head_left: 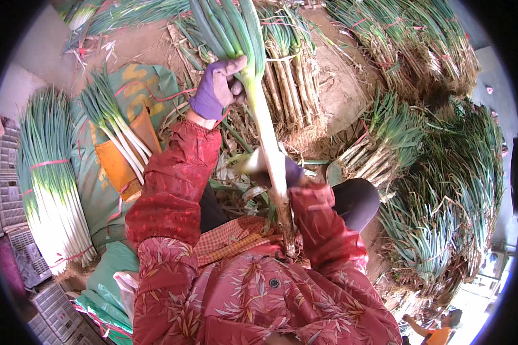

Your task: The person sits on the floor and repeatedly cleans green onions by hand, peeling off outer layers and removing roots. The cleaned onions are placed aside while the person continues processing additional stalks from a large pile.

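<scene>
In my left hand (220,86), in a purple glove, I grip a large green onion (266,123) just below its fanned green leaves. Its long white shaft slants down towards my lap, where the lower end is brown and dirty. My right hand (294,172), in a dark glove, is behind the middle of the shaft, mostly hidden and blurred. A smeared pale green strip (247,163) shows beside its fingers; whether they hold it is unclear. At my left, several clean green onions (118,129) lie on an orange sheet (114,164).
A large tied bundle of clean green onions (54,184) stands far left, near grey crates (27,253). Unpeeled bundles (290,75) lie ahead, with a big heap (443,195) at right. Loose peelings (236,187) litter the floor. Another person (437,330) is at lower right.
</scene>
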A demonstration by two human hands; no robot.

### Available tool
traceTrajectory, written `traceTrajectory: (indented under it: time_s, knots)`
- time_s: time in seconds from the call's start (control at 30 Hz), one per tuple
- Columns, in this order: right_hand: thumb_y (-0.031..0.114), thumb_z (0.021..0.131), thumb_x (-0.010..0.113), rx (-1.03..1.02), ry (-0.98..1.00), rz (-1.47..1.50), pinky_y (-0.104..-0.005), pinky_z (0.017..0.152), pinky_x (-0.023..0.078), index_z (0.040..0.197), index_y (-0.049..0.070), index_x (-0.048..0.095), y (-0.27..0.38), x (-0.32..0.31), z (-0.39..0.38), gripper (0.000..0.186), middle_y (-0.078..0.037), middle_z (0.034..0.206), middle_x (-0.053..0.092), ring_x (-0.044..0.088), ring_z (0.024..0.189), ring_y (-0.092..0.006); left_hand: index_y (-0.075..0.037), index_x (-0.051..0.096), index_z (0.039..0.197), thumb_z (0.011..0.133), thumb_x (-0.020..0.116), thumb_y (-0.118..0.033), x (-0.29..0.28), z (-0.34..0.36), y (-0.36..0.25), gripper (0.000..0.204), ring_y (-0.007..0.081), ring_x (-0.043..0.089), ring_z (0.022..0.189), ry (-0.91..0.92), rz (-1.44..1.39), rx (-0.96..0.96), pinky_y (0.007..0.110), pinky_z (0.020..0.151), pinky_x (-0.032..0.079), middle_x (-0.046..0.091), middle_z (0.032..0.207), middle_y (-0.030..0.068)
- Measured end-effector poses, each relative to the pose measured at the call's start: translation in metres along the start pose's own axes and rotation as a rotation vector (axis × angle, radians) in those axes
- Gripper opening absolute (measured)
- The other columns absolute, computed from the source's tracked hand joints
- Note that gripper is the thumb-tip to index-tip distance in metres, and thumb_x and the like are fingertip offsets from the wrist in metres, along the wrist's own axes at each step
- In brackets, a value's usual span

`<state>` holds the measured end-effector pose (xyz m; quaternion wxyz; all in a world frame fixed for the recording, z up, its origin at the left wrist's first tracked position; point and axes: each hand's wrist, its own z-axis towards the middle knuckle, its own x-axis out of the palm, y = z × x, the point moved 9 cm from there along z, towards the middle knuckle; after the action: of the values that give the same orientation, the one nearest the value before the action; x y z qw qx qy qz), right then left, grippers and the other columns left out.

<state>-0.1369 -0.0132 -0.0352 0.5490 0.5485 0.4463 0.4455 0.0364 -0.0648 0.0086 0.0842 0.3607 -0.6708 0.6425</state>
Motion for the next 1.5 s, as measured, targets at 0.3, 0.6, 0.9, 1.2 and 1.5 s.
traceTrajectory:
  time_s: [0.3, 0.6, 0.9, 1.2, 1.5]
  knots:
    - [0.023, 0.083, 0.058, 0.598, -0.143, -1.135, -0.0386, 0.058, 0.047, 0.088, 0.007, 0.063, -0.027, -0.012, -0.124, 0.018, -0.015, 0.073, 0.062, 0.062, 0.067, -0.0271, -0.003, 0.064, 0.095, 0.081, 0.065, -0.025, -0.040, 0.007, -0.046, 0.026, 0.0097, 0.046, 0.037, -0.273, 0.206, 0.263, 0.025, 0.033, 0.039, 0.061, 0.062, 0.0060]
    - [0.042, 0.078, 0.066, 0.194, -0.544, -1.143, -0.0399, 0.052, 0.048, 0.070, 0.005, 0.061, 0.085, -0.013, 0.022, 0.038, -0.013, 0.056, 0.058, 0.061, 0.053, -0.0300, 0.002, 0.069, 0.081, 0.074, 0.068, -0.011, -0.026, -0.007, -0.048, 0.015, 0.0126, 0.050, 0.036, -0.344, 0.172, 0.376, 0.025, 0.031, 0.037, 0.062, 0.061, 0.0092]
    - [0.026, 0.076, 0.061, 0.223, -0.550, -1.103, -0.0429, 0.054, 0.049, 0.067, 0.007, 0.063, 0.065, -0.010, 0.027, 0.022, -0.015, 0.059, 0.060, 0.062, 0.056, -0.0333, 0.000, 0.071, 0.076, 0.071, 0.066, -0.008, -0.036, -0.008, -0.049, 0.011, 0.0116, 0.056, 0.047, -0.334, 0.269, 0.478, 0.021, 0.041, 0.041, 0.065, 0.065, 0.0067]
    - [0.020, 0.074, 0.062, 0.102, -0.487, -1.105, -0.0399, 0.046, 0.045, 0.064, 0.009, 0.057, 0.088, 0.021, -0.025, 0.016, -0.012, 0.054, 0.055, 0.057, 0.049, -0.0309, -0.004, 0.073, 0.080, 0.075, 0.066, -0.010, -0.056, -0.002, -0.045, 0.011, 0.0094, 0.052, 0.041, -0.362, 0.307, 0.419, 0.020, 0.037, 0.039, 0.066, 0.065, 0.0053]
    - [0.027, 0.070, 0.060, 0.642, 0.304, -1.176, -0.0398, 0.046, 0.045, 0.072, 0.014, 0.066, 0.006, 0.051, -0.179, 0.015, -0.010, 0.055, 0.057, 0.061, 0.053, -0.0264, -0.005, 0.069, 0.094, 0.081, 0.064, -0.015, -0.082, 0.020, -0.051, 0.017, 0.0136, 0.059, 0.053, -0.206, 0.165, 0.440, 0.023, 0.044, 0.046, 0.068, 0.084, 0.0064]
